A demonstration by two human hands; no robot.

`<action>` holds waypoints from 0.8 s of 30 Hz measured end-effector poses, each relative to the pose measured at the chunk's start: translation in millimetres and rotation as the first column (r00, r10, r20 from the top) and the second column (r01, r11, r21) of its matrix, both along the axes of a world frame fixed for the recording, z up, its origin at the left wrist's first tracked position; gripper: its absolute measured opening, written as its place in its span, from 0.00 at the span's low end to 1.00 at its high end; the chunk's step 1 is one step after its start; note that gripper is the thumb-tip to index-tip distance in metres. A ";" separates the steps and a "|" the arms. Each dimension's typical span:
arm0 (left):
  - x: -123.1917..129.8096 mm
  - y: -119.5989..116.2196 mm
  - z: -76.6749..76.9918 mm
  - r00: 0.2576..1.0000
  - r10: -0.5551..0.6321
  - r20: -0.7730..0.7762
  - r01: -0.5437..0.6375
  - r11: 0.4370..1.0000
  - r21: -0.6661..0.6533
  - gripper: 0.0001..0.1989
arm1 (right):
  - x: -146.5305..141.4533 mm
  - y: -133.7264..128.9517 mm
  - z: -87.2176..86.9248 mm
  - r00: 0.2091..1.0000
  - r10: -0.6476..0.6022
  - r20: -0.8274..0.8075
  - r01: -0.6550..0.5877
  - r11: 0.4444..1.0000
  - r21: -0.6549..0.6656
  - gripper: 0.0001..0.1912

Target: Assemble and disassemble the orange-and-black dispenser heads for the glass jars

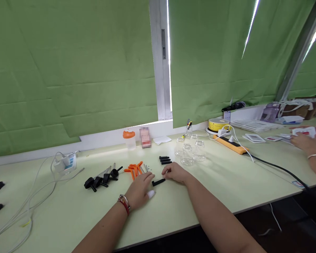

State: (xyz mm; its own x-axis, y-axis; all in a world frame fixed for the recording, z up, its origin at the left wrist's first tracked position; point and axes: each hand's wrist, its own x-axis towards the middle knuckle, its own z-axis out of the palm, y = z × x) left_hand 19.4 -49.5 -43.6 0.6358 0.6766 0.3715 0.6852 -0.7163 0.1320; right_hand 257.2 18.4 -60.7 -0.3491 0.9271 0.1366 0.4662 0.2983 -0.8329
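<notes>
A black bar-shaped plastic piece [158, 182] with one wider end lies on the table between my hands. My left hand [140, 188] rests with its fingers stretched out beside small metal parts [146, 168]; a white wrap covers its thumb. Just above the bar's right end, my right hand [176, 172] has its fingers curled together; what they hold, if anything, is hidden. Several similar black pieces [165, 160] lie behind it. Orange handle-like pieces [133, 169] are grouped beyond my left hand. Farther left are several black round-headed parts with metal rods [105, 178].
Several clear glass vessels [187, 156] stand behind my right hand, near an orange power strip [230, 144]. An orange-lidded cup [130, 140] is by the wall. White cables [28, 200] run along the left. At right, another person's hands [307, 138] hold a white card.
</notes>
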 end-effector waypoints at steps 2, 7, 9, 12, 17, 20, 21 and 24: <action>10.9 -1.2 -3.4 1.000 -0.021 0.022 0.023 0.997 -0.079 0.26 | 8.6 6.9 -1.2 0.983 -0.182 -0.019 0.183 0.981 0.058 0.10; 12.6 -1.6 -5.1 0.999 -0.034 0.015 0.035 0.992 -0.123 0.18 | 23.3 18.4 -7.5 0.934 -0.354 0.038 0.349 0.931 0.105 0.11; 10.7 -1.9 -5.1 0.999 -0.032 0.012 0.033 0.992 -0.123 0.17 | 21.6 17.4 -8.8 0.935 -0.344 0.083 0.333 0.935 0.127 0.10; 12.0 -3.6 -4.5 1.000 -0.002 0.030 0.005 0.995 -0.102 0.21 | 13.7 13.4 -7.5 0.937 -0.308 0.165 0.282 0.945 0.166 0.10; 20.6 -7.6 -1.5 0.995 -0.084 -0.044 0.080 0.993 -0.090 0.19 | -1.2 7.2 -2.3 0.917 -0.258 0.305 0.195 0.955 0.222 0.07; 19.2 -9.4 -2.4 0.998 -0.058 -0.036 0.054 0.993 -0.103 0.14 | -8.6 3.3 -1.5 0.907 -0.213 0.363 0.124 0.959 0.254 0.10; 17.2 -9.9 -3.3 0.999 -0.044 -0.024 0.041 0.993 -0.109 0.14 | -11.0 2.0 -1.8 0.905 -0.196 0.376 0.098 0.959 0.265 0.11; 9.8 -11.2 -5.2 0.999 -0.026 0.022 0.029 0.989 -0.148 0.13 | -18.3 -1.1 -4.4 0.903 -0.148 0.404 0.027 0.957 0.289 0.15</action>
State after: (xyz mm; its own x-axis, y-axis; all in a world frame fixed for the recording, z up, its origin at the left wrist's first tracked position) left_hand 29.2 -60.6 -48.8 0.6484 0.7073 0.2816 0.6616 -0.7065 0.2513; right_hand 238.9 17.3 -65.1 -0.3486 0.9045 0.2457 0.7863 0.4249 -0.4485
